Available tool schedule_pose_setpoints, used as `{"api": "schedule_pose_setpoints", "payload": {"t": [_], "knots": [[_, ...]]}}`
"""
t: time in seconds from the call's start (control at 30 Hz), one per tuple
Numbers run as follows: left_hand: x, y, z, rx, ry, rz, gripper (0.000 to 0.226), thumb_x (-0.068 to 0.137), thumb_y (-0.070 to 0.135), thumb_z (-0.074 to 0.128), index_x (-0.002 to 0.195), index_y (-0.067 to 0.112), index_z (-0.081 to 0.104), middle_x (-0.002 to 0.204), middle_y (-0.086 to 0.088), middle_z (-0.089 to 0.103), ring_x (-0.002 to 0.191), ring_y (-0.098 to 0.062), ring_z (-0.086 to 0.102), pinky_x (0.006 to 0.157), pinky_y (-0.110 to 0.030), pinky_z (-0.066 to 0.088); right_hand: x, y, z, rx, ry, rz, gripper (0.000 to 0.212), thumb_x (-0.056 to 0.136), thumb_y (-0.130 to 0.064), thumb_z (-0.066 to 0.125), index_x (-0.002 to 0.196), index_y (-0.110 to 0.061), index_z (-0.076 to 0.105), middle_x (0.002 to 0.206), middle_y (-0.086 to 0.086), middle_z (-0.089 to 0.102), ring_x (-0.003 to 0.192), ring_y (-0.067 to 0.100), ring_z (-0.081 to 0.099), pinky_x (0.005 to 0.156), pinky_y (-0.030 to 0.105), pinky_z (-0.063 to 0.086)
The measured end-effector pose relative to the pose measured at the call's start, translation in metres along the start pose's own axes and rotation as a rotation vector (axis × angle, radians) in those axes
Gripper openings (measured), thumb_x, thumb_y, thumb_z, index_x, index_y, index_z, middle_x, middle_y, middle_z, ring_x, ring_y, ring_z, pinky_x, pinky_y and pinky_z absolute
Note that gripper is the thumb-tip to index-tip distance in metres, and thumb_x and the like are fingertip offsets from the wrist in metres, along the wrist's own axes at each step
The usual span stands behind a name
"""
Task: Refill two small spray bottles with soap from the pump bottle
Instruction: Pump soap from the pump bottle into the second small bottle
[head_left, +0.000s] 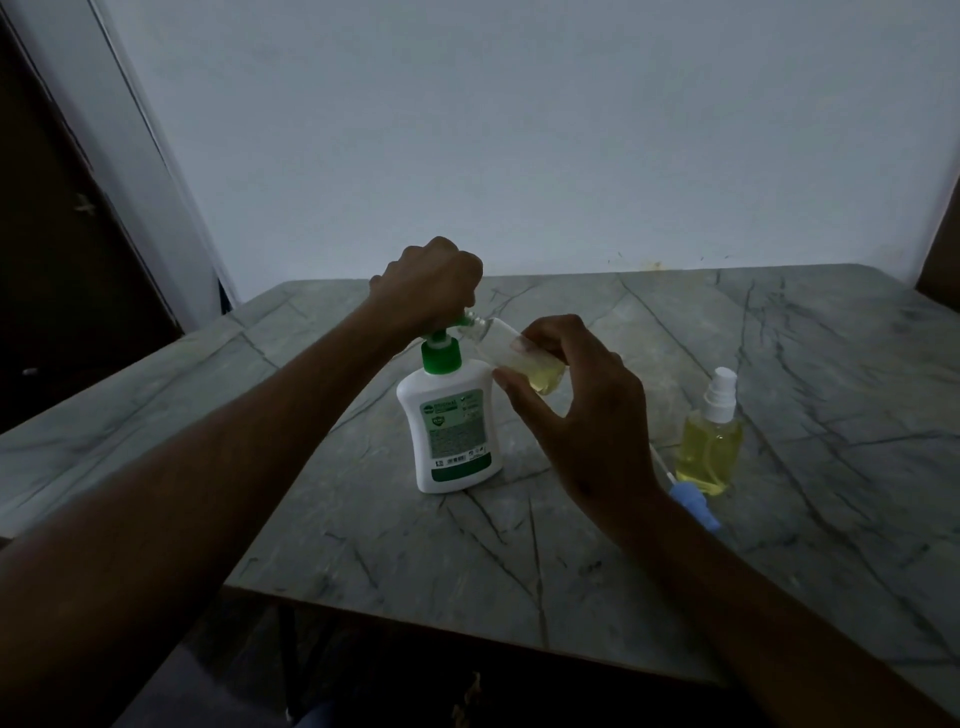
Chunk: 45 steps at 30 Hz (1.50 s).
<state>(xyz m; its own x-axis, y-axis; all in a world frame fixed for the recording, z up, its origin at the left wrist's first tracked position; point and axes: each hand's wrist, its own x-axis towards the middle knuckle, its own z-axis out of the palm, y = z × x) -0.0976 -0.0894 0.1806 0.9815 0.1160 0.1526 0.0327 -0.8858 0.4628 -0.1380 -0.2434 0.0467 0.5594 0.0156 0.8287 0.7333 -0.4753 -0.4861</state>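
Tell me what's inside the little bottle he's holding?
Yellow soap pools in the lower end of the tilted small bottle; the rest looks empty. The right hand covers part of it.

I see a grey marble-look table (779, 364) w/ dark veins, pale blank wall (519, 130) behind, dark door (62, 234) far left.

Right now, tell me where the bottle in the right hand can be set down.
Bare table lies left of the pump bottle towards the left edge, and along the near edge in front of it. The far right corner beyond the capped spray bottle is free too. It is crowded between the pump bottle and that spray bottle, where the blue spray head lies by the right hand.
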Motion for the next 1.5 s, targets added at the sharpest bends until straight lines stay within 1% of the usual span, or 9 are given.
{"api": "schedule_pose_setpoints", "payload": {"t": [0.13,0.33,0.43,0.5,0.63,0.7,1.0,1.17,1.5], "knots": [[-0.002,0.002,-0.002,-0.008,0.028,0.001,0.047,0.072,0.036,0.043,0.102,0.010,0.069,0.100,-0.006,0.075,0.093,-0.028,0.073,0.094,-0.057,0.057,0.001,0.002,0.000,-0.022,-0.002,-0.005,0.035,0.095,-0.039,0.073,0.119,-0.016,0.062,0.110,-0.004,0.069,0.095,0.005,0.061,0.090,0.034,0.054],[0.000,0.004,-0.004,-0.008,0.047,0.031,0.036,0.088,0.029,0.049,0.106,0.006,0.070,0.106,-0.010,0.074,0.100,-0.032,0.072,0.094,-0.049,0.054,0.001,0.004,0.000,-0.070,0.021,-0.022,0.034,0.095,-0.043,0.070,0.118,-0.018,0.064,0.106,-0.003,0.070,0.088,0.005,0.060,0.084,0.019,0.043],[0.002,0.002,-0.001,0.023,0.059,0.042,0.036,0.086,0.029,0.048,0.104,0.007,0.070,0.104,-0.009,0.073,0.098,-0.031,0.071,0.095,-0.059,0.056,0.000,0.003,0.000,-0.067,0.017,-0.024,0.034,0.095,-0.044,0.069,0.118,-0.019,0.066,0.106,-0.005,0.070,0.083,0.000,0.056,0.083,0.016,0.041],[0.007,-0.002,0.001,0.055,0.047,0.061,0.023,0.096,0.019,0.053,0.104,0.005,0.070,0.105,-0.009,0.073,0.098,-0.030,0.071,0.095,-0.059,0.057,0.000,0.003,0.000,-0.056,0.008,-0.019,0.034,0.095,-0.044,0.069,0.118,-0.019,0.066,0.106,-0.004,0.070,0.082,0.002,0.059,0.081,0.013,0.044],[0.011,-0.007,-0.001,0.043,0.033,0.065,0.018,0.094,0.021,0.055,0.097,0.012,0.070,0.094,0.000,0.075,0.091,-0.025,0.073,0.093,-0.056,0.059,0.000,0.005,0.001,-0.013,0.000,-0.026,0.035,0.096,-0.039,0.071,0.122,-0.017,0.064,0.112,-0.001,0.069,0.092,0.011,0.064,0.078,0.034,0.058],[0.009,-0.006,-0.003,-0.020,0.036,0.044,0.023,0.089,0.027,0.053,0.094,0.014,0.071,0.094,0.000,0.077,0.092,-0.027,0.074,0.096,-0.055,0.058,-0.001,0.007,0.002,-0.007,0.004,-0.032,0.036,0.096,-0.036,0.071,0.125,-0.016,0.063,0.117,0.000,0.069,0.096,0.013,0.065,0.079,0.037,0.059],[0.009,0.000,0.002,-0.093,0.029,0.038,0.029,0.106,0.012,0.048,0.107,-0.001,0.074,0.112,-0.011,0.076,0.107,-0.032,0.072,0.103,-0.055,0.056,-0.003,0.011,0.002,-0.005,0.006,-0.027,0.041,0.093,-0.022,0.074,0.131,-0.014,0.061,0.124,0.001,0.066,0.105,0.015,0.063,0.084,0.037,0.058],[0.010,-0.003,0.001,-0.093,0.044,0.027,0.027,0.102,0.018,0.051,0.102,0.004,0.074,0.107,-0.009,0.076,0.102,-0.030,0.072,0.102,-0.055,0.056,-0.003,0.011,0.002,-0.024,-0.005,-0.036,0.040,0.095,-0.024,0.072,0.132,-0.017,0.060,0.123,-0.001,0.066,0.103,0.014,0.063,0.084,0.038,0.057],[0.012,-0.004,0.000,-0.118,0.055,0.012,0.025,0.095,0.022,0.051,0.096,0.009,0.073,0.101,-0.007,0.077,0.097,-0.029,0.074,0.100,-0.055,0.057,-0.002,0.009,0.002,-0.090,-0.011,-0.016,0.039,0.096,-0.034,0.070,0.133,-0.026,0.059,0.117,-0.008,0.070,0.090,-0.005,0.055,0.093,0.019,0.037]]}}
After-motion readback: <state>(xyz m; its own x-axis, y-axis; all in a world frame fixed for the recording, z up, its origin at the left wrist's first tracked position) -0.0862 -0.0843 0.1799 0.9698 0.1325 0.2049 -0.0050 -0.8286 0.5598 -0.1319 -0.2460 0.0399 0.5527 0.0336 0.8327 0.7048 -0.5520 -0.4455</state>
